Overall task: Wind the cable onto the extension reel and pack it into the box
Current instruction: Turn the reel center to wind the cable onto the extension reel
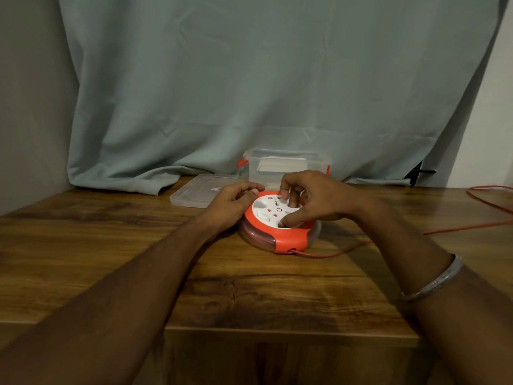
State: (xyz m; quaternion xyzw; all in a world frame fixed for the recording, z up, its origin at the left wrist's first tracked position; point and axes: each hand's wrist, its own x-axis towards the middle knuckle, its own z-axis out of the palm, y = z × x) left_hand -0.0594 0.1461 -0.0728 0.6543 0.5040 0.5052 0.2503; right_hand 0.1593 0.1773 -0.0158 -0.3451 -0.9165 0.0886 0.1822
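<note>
dim room, grey-green curtain (249,79) behind a wooden table (111,245)

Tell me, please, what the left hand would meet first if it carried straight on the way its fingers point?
Most likely the extension reel: the left hand points right and slightly away, its fingertips already at the reel's orange rim. Beyond lies the right hand, though depth is uncertain.

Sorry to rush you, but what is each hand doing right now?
Left hand: fingers curled on the rim of the reel, steadying it.
Right hand: fingers and thumb curled into the reel's white top, gripping it.
</note>
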